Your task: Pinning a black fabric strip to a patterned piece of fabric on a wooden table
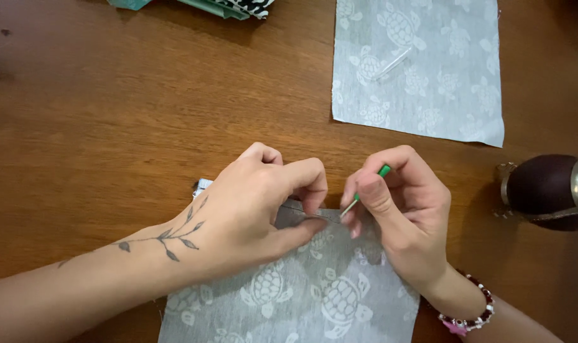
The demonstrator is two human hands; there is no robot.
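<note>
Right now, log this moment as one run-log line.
left hand: pinches grey turtle-print fabric edge | right hand: holds green-tipped tool at edge

A second turtle-print cloth (422,70), dark round vessel (546,190), perhaps folded fabrics (238,6) on the wooden table (98,101).

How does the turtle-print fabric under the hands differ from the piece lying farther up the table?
The near fabric piece is held at its top edge by the left hand and worked by the right hand, which grips a green-handled tool; the far fabric piece lies untouched. The near piece is partly covered by hands and cut off by the frame's bottom; the far piece lies flat with a clear object on it. Both are grey with white turtles, on the wooden table.
</note>
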